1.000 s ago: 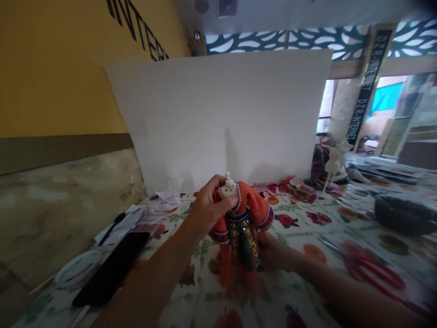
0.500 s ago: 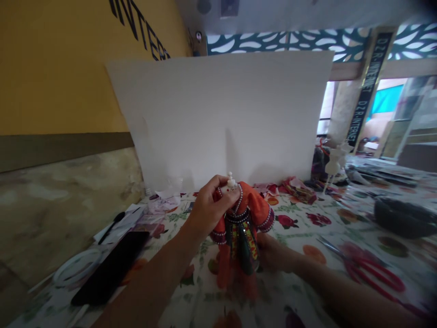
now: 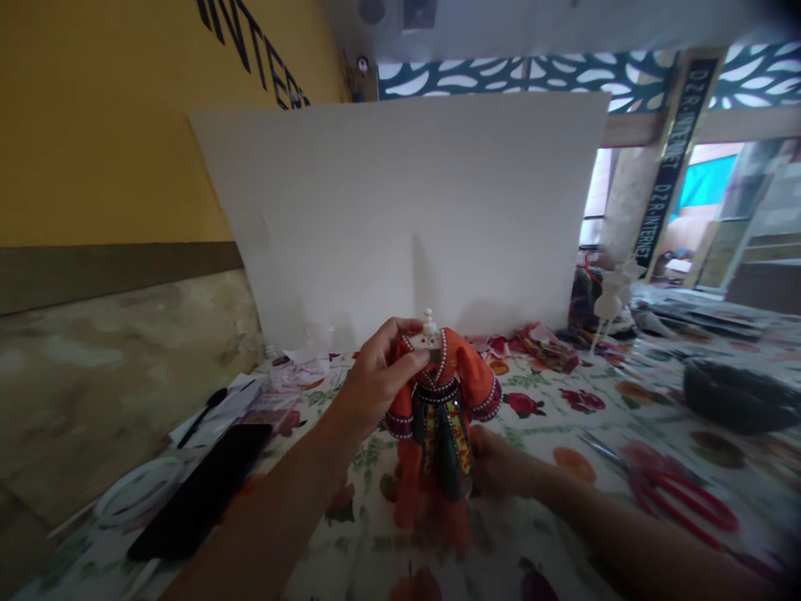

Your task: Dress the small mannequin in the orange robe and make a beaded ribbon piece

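A headless doll in an orange outfit stands roughly upright in front of me, with puffed sleeves, beaded trim and a dark skirt with patterned strips. Its white neck peg sticks up at the top. My left hand grips the doll at its shoulder, thumb in front across the upper chest and fingers behind. Low at the doll's right side is my right hand; its fingertips go behind the skirt, so I cannot see what they hold. Orange trouser legs hang below the skirt, slightly blurred.
Red-handled scissors lie on the flowered tablecloth to the right, near a dark bowl. To the left are a black phone and a white ring. Fabric scraps lie before a white board. White doll bodies stand at right.
My left hand has shifted slightly, and the doll's neck now stands a little higher and more upright. The right hand stays at the skirt's side.
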Tool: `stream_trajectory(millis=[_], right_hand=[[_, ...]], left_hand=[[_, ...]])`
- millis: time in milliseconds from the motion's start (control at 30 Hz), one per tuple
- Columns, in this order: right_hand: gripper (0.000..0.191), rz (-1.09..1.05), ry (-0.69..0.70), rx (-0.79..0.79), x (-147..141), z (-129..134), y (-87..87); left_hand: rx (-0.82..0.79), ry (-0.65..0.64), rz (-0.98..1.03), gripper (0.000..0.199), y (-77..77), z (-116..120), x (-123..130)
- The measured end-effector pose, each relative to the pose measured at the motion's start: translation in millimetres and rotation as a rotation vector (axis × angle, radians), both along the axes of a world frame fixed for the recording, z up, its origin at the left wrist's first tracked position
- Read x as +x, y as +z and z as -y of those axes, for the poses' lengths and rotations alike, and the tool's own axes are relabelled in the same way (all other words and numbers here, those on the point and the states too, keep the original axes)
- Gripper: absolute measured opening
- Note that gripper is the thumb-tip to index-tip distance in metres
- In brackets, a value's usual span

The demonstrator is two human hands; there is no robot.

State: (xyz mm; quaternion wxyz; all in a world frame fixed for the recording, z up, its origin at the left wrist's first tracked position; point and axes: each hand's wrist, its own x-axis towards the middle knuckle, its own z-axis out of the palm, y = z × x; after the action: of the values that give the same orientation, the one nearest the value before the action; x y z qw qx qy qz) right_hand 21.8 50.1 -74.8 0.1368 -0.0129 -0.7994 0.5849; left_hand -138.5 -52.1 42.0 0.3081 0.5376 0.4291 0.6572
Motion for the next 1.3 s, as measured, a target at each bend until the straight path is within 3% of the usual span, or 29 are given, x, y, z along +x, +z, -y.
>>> stream_trajectory(millis=[300,433,600,767,933,1300], right_hand=[[0.021,-0.040,0.024,-0.003,-3,0,-1.1],[0.016,0.038,-0.043,-0.024,-1,-4,-9.3],[0.013,0.131,-0.114,-0.058,2,-12,-22.2],[0.012,0.129,-0.161,-0.035,3,-15,-19.7],[0.010,0.119,-0.153,-0.020,3,-16,-17.8],[0.010,0.139,-0.119,-0.031,5,-17,-22.1]], left_hand=[[0.017,0.048,-0.045,0.025,0.2,2,4],[0.033,0.052,-0.036,0.026,3.7,2,1],[0.037,0.152,-0.087,0.020,6.0,-1,-16],[-0.016,0.188,-0.177,0.011,7.3,-1,-23],[-0.055,0.161,-0.267,0.014,7.8,0,-21],[-0.129,0.057,-0.189,0.020,3.4,-2,-18]])
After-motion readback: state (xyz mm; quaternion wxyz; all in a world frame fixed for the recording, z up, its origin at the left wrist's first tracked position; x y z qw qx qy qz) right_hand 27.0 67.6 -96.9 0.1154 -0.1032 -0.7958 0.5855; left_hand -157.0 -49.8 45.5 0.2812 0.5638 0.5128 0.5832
